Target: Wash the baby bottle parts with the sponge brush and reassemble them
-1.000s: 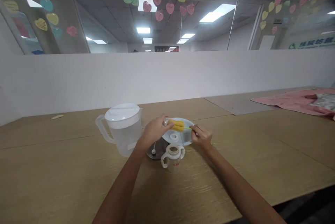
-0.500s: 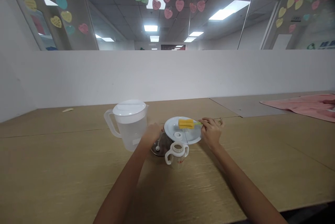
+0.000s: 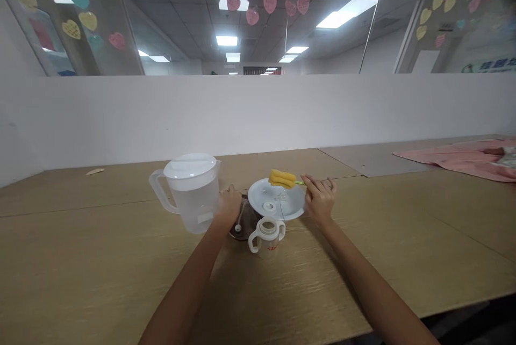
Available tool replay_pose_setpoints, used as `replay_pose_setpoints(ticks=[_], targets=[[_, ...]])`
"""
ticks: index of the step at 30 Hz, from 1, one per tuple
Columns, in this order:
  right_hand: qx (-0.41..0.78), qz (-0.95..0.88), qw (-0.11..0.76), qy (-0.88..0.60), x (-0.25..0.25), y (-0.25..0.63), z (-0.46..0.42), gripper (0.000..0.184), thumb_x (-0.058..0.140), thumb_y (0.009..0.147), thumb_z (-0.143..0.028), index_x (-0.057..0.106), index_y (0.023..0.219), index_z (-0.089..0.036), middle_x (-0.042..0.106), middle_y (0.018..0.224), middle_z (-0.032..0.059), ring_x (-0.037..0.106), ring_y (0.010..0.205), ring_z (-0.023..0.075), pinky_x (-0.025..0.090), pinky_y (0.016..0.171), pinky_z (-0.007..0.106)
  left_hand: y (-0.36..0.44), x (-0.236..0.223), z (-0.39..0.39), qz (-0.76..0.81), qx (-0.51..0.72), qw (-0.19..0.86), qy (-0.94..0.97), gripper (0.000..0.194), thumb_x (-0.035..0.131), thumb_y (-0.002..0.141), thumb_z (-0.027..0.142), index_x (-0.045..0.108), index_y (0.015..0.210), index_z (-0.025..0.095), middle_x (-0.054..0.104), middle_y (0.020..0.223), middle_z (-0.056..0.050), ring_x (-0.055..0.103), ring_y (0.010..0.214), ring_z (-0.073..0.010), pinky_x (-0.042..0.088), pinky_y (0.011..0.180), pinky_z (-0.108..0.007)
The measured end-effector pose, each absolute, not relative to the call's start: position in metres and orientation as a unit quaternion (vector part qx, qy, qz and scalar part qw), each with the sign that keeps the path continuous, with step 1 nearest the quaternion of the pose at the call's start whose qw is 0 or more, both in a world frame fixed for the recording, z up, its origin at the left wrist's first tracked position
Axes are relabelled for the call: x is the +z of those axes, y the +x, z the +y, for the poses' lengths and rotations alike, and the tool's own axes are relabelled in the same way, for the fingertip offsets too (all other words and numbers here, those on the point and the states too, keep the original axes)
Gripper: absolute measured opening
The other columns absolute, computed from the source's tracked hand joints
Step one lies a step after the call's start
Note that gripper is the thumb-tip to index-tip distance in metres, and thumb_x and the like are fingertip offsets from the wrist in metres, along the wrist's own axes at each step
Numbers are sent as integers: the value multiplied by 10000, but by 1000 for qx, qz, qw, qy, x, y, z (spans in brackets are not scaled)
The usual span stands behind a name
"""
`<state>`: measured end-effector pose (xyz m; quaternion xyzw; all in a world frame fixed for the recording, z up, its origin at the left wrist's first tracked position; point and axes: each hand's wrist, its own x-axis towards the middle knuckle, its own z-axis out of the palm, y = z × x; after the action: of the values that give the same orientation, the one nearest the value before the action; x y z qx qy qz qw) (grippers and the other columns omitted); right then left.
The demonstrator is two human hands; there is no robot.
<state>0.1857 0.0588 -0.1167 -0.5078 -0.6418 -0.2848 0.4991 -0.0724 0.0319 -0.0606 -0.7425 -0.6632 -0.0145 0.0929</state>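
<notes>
My right hand (image 3: 320, 200) is closed around the thin green handle of a yellow sponge bottle brush (image 3: 282, 179). The sponge head is raised over a white plate (image 3: 297, 208). A small white ring-shaped piece (image 3: 269, 207) lies at the plate's near left side. In front of the plate stands a clear baby cup (image 3: 267, 237) with two white handles, its top uncovered. My left hand (image 3: 229, 206) is at the left rim of a dark round dish (image 3: 249, 225), its fingers bent and partly hidden. A straw with a white end (image 3: 238, 225) lies in that dish.
A lidded clear pitcher (image 3: 195, 194) stands just left of my left hand. A pink cloth (image 3: 447, 158) lies at the far right, with part of another person's hand (image 3: 494, 151) on it. A white wall (image 3: 258, 114) borders the table's back.
The yellow sponge head has lifted slightly and tilted above the plate. My left hand stays by the dark dish, its fingers a little higher. The whole view has shifted slightly.
</notes>
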Motion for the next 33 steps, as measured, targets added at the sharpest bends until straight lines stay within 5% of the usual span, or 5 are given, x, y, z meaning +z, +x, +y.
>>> replay_pose_setpoints(ticks=[6, 14, 24, 28, 33], targets=[[-270, -656, 487, -510, -123, 189, 64, 413, 416, 803, -73, 637, 1121, -218, 680, 1017, 63, 559, 870, 192, 370, 845, 345, -71, -68, 35, -675, -7, 92, -732, 327, 417, 847, 65, 583, 1125, 105, 542, 1139, -197, 596, 989, -264, 485, 800, -352], [-206, -650, 471, -559, -126, 186, 70, 475, 336, 850, -107, 487, 1297, -162, 668, 828, 68, 575, 701, 174, 400, 627, 265, -61, -36, 21, -644, -38, 80, -760, 534, 409, 863, 154, 300, 1382, 95, 512, 1241, -209, 521, 1134, -285, 431, 905, -368], [-40, -664, 289, -689, -110, 171, 76, 211, 521, 807, -242, 724, 834, -196, 702, 806, 83, 649, 700, 174, 370, 540, 235, -48, -5, -6, -600, -28, 16, -799, 390, 510, 823, 260, 530, 1205, 185, 597, 1151, -142, 572, 1056, -274, 448, 865, -378], [-10, -694, 190, -695, -96, 158, 92, 177, 589, 777, -293, 725, 784, -180, 708, 767, 115, 665, 702, 219, 370, 521, 253, -57, 3, -11, -618, -46, 4, -785, 435, 501, 830, 282, 497, 1260, 217, 583, 1196, -135, 586, 1040, -281, 456, 844, -385], [-5, -717, 196, -669, -89, 143, 111, 174, 697, 628, -138, 720, 783, -212, 713, 760, 78, 666, 719, 210, 380, 528, 237, -66, 6, -13, -641, -73, 26, -764, 537, 517, 831, 313, 399, 1342, 200, 429, 1388, -154, 508, 1169, -308, 429, 904, -405]])
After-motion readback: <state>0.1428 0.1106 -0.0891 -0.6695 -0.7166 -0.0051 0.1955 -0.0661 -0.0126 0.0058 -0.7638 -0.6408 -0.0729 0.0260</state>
